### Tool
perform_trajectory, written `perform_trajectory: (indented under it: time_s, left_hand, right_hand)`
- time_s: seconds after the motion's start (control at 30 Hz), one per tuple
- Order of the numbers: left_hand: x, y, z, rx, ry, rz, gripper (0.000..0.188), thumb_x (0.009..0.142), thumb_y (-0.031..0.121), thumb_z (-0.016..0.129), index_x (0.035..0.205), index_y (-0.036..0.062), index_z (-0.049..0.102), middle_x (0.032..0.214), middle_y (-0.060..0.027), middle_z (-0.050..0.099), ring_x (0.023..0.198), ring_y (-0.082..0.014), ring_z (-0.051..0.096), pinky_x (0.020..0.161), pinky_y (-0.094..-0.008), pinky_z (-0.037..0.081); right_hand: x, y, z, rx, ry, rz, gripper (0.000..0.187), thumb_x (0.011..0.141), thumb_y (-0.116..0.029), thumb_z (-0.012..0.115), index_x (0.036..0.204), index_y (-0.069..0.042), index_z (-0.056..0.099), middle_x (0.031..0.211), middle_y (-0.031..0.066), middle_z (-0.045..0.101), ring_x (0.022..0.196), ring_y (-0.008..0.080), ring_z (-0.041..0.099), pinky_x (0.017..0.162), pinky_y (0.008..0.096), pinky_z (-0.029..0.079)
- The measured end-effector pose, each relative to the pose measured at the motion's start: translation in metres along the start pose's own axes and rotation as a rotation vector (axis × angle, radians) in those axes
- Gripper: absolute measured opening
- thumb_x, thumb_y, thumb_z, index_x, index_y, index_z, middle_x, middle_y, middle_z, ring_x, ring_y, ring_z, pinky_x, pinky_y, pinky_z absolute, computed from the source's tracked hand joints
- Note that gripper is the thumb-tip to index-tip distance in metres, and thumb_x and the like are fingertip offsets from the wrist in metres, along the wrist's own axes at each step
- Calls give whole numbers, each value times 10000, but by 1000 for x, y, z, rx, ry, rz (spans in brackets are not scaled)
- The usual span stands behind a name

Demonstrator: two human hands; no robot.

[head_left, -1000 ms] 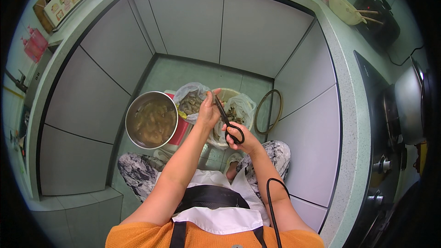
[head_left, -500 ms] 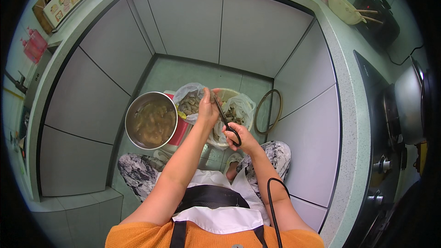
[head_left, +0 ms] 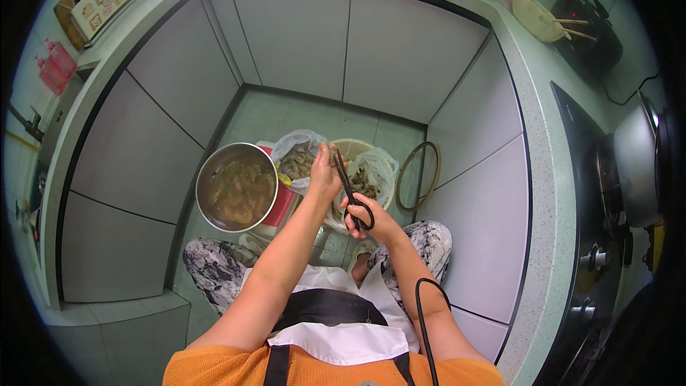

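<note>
My right hand (head_left: pixel 375 218) is closed round the black handles of a pair of scissors (head_left: pixel 344 177), whose blades point up beside my left fingers. With its fingers curled, my left hand (head_left: pixel 326 174) is raised over the bags; what it grips is hidden. Just left of it lies a white plastic bag (head_left: pixel 294 141) of raw, greyish shrimp (head_left: pixel 297 162). To the right, a bag-lined pale bin (head_left: pixel 351 147) contains dark shrimp scraps (head_left: pixel 366 184). A steel pot (head_left: pixel 201 202) at the left holds more shrimp-like pieces in cloudy liquid.
Under the shrimp bag stands a red and white stool-like thing (head_left: pixel 281 206). A brownish hoop (head_left: pixel 431 175) leans against the right cabinet. Grey cabinets (head_left: pixel 286 36) and a counter (head_left: pixel 514 100) surround me; a cooktop (head_left: pixel 572 150) with a large pot (head_left: pixel 632 164) is on the right.
The scissor handles have spread apart and the blades have turned a little more upright. Both hands have shifted slightly, staying close together.
</note>
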State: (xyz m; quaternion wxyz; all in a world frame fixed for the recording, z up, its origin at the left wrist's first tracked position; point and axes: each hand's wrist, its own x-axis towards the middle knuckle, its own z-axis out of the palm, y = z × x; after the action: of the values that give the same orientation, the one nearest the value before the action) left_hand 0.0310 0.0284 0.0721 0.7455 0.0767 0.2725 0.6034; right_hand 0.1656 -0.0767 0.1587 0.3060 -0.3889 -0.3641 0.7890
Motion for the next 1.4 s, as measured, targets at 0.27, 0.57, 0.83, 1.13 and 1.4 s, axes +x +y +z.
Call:
perform_trajectory:
  time_s: [0.27, 0.57, 0.83, 1.13, 1.4]
  left_hand:
    - [-4, 3, 5, 171, -54, 125, 283, 910, 394, 473, 919, 112, 500, 757, -5, 486, 672, -135, 474, 613, -285, 411]
    - [-11, 12, 15, 271, -74, 116, 330, 926, 404, 440, 879, 87, 519, 750, 11, 480, 679, -90, 441, 619, -240, 367]
    - [-14, 12, 18, 348, 18, 184, 388, 900, 483, 448, 831, 104, 499, 695, 32, 472, 591, -66, 408, 532, -217, 329]
    - [-24, 13, 31, 383, -5, 152, 399, 884, 501, 464, 816, 109, 491, 647, 35, 432, 549, -69, 383, 498, -222, 309]
    - [-21, 16, 23, 455, -72, 147, 387, 913, 464, 431, 842, 96, 529, 675, 33, 438, 595, -75, 386, 545, -233, 320]
  right_hand:
    - [-4, -5, -3, 37, 25, 12, 226, 849, -272, 550, 960, -83, 496, 596, -2, 515, 424, 72, 448, 365, 193, 298]
    - [-2, 0, -12, 25, 1, -36, 196, 845, -241, 570, 937, -84, 498, 570, -2, 495, 385, 69, 413, 348, 189, 278]
    - [-3, 0, -6, 50, -30, 33, 222, 859, -248, 544, 1001, -87, 490, 629, -5, 536, 467, 86, 484, 387, 194, 315]
    - [-8, -8, -6, 35, -9, 11, 246, 844, -281, 546, 974, -77, 499, 583, 6, 519, 416, 77, 456, 362, 189, 298]
    - [-6, -7, -8, 40, 3, -40, 186, 840, -213, 558, 926, -59, 499, 521, 0, 466, 357, 68, 392, 342, 190, 290]
